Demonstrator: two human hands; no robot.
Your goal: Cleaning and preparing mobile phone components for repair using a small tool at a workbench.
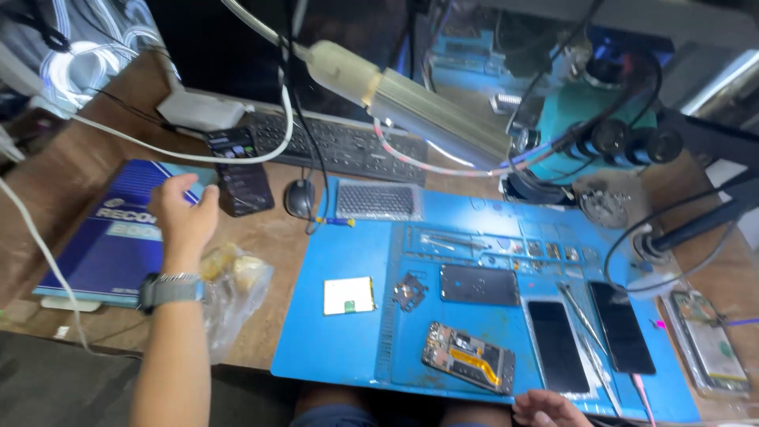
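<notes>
Left hand (183, 213) spread, reaching toward dark phone (241, 174) just beyond fingertips, right hand (549, 409) mostly hidden, grip unclear

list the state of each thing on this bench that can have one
left hand: open, reaching toward the dark phone
right hand: at the mat's near edge, holding nothing visible
dark phone: screen lit
opened phone: back off, insides showing
plastic bag: crumpled, lying by the wrist

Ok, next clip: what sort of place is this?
Most likely a phone repair bench. A blue work mat carries an opened phone with its insides exposed, loose phone screens and tweezers, and a microscope hangs over the mat.
</notes>
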